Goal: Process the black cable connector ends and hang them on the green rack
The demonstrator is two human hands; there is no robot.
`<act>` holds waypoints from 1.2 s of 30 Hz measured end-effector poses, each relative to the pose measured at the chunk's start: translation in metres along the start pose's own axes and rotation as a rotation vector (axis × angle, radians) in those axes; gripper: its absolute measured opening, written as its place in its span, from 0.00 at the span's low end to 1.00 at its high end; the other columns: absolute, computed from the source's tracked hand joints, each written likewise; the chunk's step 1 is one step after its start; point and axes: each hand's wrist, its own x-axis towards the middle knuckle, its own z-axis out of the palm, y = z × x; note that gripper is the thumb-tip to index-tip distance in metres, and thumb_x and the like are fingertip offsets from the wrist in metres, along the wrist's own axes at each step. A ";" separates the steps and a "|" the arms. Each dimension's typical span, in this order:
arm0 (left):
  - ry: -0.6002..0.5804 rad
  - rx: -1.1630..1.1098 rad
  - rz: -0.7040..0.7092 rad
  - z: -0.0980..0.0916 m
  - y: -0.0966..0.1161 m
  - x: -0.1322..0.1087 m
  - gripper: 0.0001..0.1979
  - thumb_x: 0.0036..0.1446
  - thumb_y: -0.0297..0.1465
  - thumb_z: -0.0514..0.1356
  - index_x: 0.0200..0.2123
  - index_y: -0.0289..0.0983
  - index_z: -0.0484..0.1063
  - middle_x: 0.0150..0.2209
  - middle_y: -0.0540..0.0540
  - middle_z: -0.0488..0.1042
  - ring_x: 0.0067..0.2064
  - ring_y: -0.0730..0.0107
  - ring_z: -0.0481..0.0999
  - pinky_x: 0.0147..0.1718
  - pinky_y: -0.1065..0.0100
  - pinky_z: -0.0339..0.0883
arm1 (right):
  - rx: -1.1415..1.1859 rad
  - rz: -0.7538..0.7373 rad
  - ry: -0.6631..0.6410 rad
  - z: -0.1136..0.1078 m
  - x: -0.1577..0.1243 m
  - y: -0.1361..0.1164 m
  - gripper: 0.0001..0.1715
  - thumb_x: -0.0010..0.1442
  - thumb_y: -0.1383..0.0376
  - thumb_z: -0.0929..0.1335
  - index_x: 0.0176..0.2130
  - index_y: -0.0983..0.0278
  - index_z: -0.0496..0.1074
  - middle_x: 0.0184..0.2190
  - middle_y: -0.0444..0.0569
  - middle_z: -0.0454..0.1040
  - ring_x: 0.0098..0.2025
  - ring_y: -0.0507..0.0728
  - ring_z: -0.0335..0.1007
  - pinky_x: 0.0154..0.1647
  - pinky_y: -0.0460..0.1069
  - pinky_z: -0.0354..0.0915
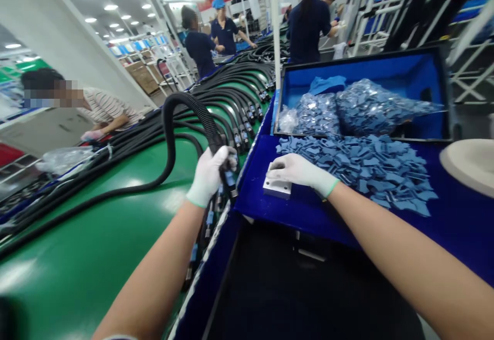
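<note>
My left hand (210,173), in a white glove, is closed around a thick black corrugated cable (204,116) just above its connector end (230,179), which has a light blue part on it. The cable arches up and bends back over the green surface. My right hand (295,169), gloved too, has its fingers curled down onto a small pale metal block (277,188) with holes, standing on the dark blue tabletop (254,201). Whether a small piece sits under those fingertips is hidden. Beside this hand spreads a pile of flat blue-grey pieces (370,170).
Many black cables (231,80) lie along the green conveyor (154,227), connectors toward me. A blue bin (436,88) behind the pile holds clear bags (370,106) of the same pieces. At right stands a round beige object (469,165). Several people work farther back and at left.
</note>
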 end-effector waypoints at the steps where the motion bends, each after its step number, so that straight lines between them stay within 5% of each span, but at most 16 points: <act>1: 0.061 0.046 -0.030 -0.029 0.004 -0.014 0.21 0.61 0.46 0.65 0.49 0.38 0.71 0.41 0.45 0.76 0.30 0.71 0.73 0.30 0.67 0.73 | 0.000 -0.005 -0.016 0.000 0.000 0.001 0.21 0.59 0.49 0.72 0.40 0.63 0.82 0.37 0.49 0.83 0.38 0.57 0.76 0.40 0.48 0.68; 6: 0.334 0.659 -0.359 -0.164 0.004 -0.124 0.37 0.60 0.47 0.61 0.68 0.38 0.59 0.48 0.41 0.78 0.33 0.62 0.79 0.32 0.60 0.76 | -0.102 0.027 -0.037 0.004 0.005 0.007 0.15 0.61 0.53 0.70 0.41 0.59 0.82 0.37 0.46 0.84 0.38 0.58 0.78 0.44 0.49 0.69; 9: 0.186 0.968 -0.639 -0.195 -0.012 -0.192 0.36 0.55 0.49 0.64 0.62 0.36 0.70 0.56 0.36 0.77 0.51 0.46 0.80 0.52 0.50 0.75 | -0.192 0.042 -0.031 0.007 0.009 0.005 0.14 0.62 0.54 0.69 0.40 0.57 0.82 0.39 0.45 0.84 0.39 0.58 0.79 0.44 0.50 0.69; 13: 0.098 0.897 -0.599 -0.170 -0.037 -0.236 0.35 0.60 0.49 0.62 0.65 0.38 0.68 0.62 0.39 0.73 0.62 0.47 0.73 0.66 0.50 0.64 | -0.255 0.080 -0.069 0.011 0.012 0.001 0.15 0.62 0.55 0.68 0.42 0.57 0.81 0.40 0.45 0.84 0.40 0.58 0.79 0.42 0.50 0.69; 18: 0.215 0.827 -0.370 -0.132 -0.064 -0.227 0.33 0.61 0.43 0.63 0.66 0.36 0.65 0.63 0.36 0.71 0.65 0.48 0.70 0.68 0.49 0.60 | -0.230 0.094 -0.093 0.015 0.012 0.006 0.17 0.62 0.53 0.68 0.44 0.58 0.80 0.42 0.47 0.84 0.42 0.61 0.80 0.46 0.52 0.70; 36: 0.325 0.722 -0.359 -0.134 -0.072 -0.221 0.26 0.64 0.40 0.61 0.62 0.40 0.70 0.60 0.41 0.74 0.61 0.53 0.73 0.65 0.52 0.63 | -0.173 0.181 -0.023 0.021 0.004 0.003 0.20 0.60 0.52 0.70 0.45 0.62 0.80 0.35 0.54 0.83 0.34 0.61 0.79 0.37 0.52 0.69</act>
